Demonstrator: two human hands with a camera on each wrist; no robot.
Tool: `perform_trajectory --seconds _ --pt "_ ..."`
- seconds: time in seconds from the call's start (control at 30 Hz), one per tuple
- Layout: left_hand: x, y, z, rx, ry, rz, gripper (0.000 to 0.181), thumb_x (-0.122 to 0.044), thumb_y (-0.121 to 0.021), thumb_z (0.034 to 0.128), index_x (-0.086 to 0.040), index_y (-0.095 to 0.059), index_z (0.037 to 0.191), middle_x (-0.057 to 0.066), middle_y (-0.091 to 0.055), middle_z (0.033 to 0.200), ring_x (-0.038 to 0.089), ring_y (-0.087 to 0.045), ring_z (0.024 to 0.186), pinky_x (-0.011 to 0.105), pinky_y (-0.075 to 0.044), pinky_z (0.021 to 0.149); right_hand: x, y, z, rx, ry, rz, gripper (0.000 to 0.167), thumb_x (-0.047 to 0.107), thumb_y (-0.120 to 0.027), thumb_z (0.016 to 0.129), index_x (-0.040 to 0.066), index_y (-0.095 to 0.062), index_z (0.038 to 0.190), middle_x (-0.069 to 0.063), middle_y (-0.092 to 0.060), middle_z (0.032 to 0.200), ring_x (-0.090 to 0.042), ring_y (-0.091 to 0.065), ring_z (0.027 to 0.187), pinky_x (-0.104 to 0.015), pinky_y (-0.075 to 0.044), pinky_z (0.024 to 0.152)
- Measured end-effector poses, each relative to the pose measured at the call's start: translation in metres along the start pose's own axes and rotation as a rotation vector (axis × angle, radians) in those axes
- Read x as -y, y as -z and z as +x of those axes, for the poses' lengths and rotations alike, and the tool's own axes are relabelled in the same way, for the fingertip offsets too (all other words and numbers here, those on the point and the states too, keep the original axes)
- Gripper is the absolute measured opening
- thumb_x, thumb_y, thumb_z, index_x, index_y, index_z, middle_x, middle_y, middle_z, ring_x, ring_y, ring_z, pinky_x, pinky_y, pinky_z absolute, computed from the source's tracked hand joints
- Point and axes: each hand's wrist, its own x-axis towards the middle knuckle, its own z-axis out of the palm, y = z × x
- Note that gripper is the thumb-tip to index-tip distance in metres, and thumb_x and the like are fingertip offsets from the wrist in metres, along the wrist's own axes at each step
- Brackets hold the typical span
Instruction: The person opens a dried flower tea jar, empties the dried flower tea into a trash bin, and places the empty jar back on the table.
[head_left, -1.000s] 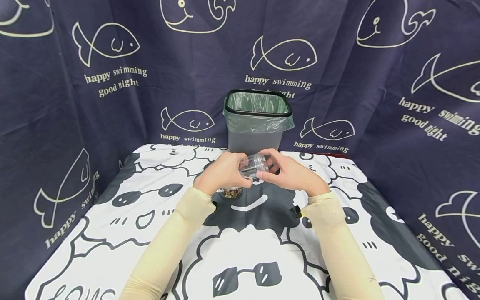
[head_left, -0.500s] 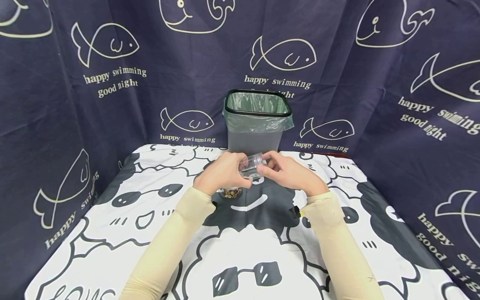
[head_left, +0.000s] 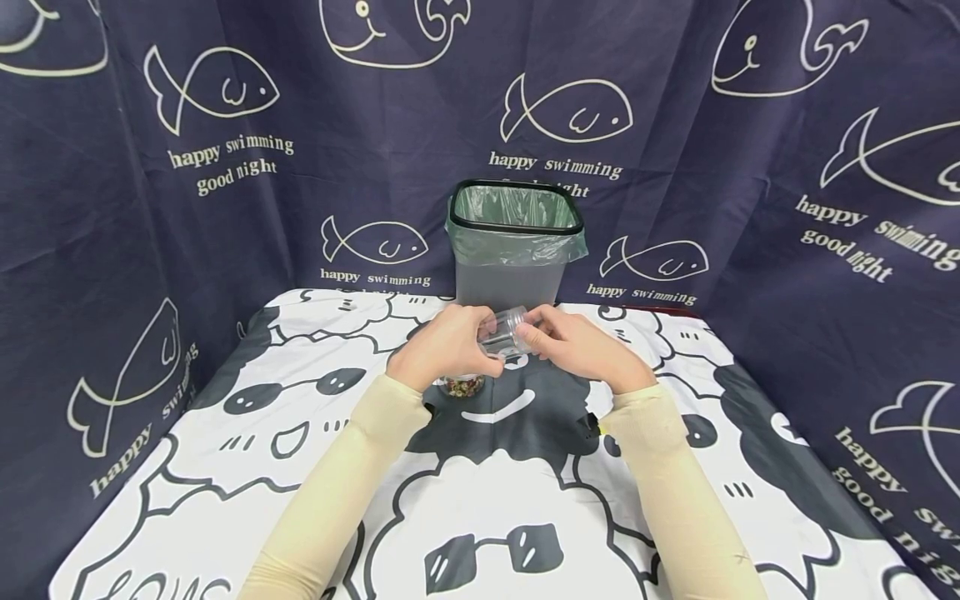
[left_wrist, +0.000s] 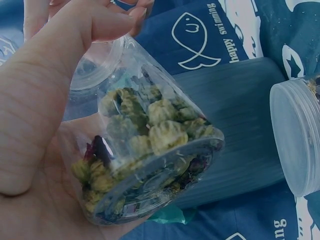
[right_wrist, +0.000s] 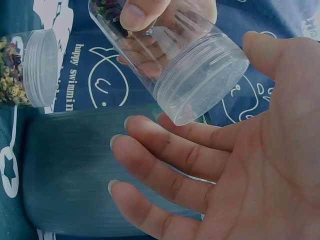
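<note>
A clear jar of dried flower buds is tilted in the left hand, whose fingers and thumb wrap round its body. In the left wrist view the buds lie toward the jar's base. The right hand is at the lidded end, its thumb and index finger on opposite edges of the translucent lid; the other fingers stretch past it, and the palm is off the lid. A second jar with a lid and mixed dried flowers stands below the left hand.
Behind the hands is a grey bin with a black rim and a green liner. A printed cloth covers the table, and dark blue curtains stand round its back and sides.
The right hand's fingers have moved from spread round the lid to closer together, and its thumb has shifted slightly along the lid. The left hand and its jar have stayed nearly still.
</note>
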Motion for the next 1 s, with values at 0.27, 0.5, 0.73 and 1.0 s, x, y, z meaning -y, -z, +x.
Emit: perform_trajectory --seconds 0.27,0.5,0.73,1.0 --pt "-0.0004 0.0001 -0.0004 -0.003 0.005 -0.014 0.041 -0.033 -0.083 0.0695 -0.015 -0.066 0.102 -0.003 -0.064 0.084 0.015 -0.059 0.073 0.030 -0.051 0.069 0.0006 0.0011 -0.0004 -0.018 0.021 -0.009 0.048 0.048 -0.056 0.104 0.011 -0.058 0.135 -0.002 -0.071 0.097 -0.019 -0.067 0.084 -0.036 -0.051 0.076" --pt "0.0002 -0.0005 -0.0006 0.002 0.008 -0.017 0.042 -0.033 -0.083 0.0695 -0.015 -0.066 0.103 -0.003 -0.064 0.084 0.015 -0.059 0.073 0.030 -0.051 0.069 0.0016 0.0019 -0.0015 -0.039 0.055 -0.020 0.048 0.043 -0.060 0.103 0.010 -0.058 0.137 -0.002 -0.071 0.099 -0.016 -0.066 0.086 -0.037 -0.051 0.077" --pt "-0.0003 0.0011 -0.0009 0.003 0.005 -0.016 0.041 -0.034 -0.083 0.0692 -0.015 -0.065 0.102 -0.002 -0.064 0.084 0.015 -0.059 0.072 0.030 -0.050 0.069 0.0026 0.0031 -0.0020 -0.048 0.085 -0.019 0.047 0.040 -0.064 0.101 0.010 -0.056 0.137 -0.003 -0.072 0.102 -0.017 -0.067 0.090 -0.039 -0.052 0.082" --pt "0.0006 0.0005 -0.0005 0.010 0.009 -0.020 0.044 -0.034 -0.083 0.0698 -0.013 -0.067 0.105 -0.001 -0.065 0.086 0.015 -0.060 0.073 0.030 -0.051 0.070 -0.0001 0.0033 -0.0023 -0.052 0.126 -0.034 0.051 0.039 -0.066 0.100 0.011 -0.054 0.140 -0.003 -0.070 0.104 -0.016 -0.066 0.094 -0.039 -0.053 0.083"
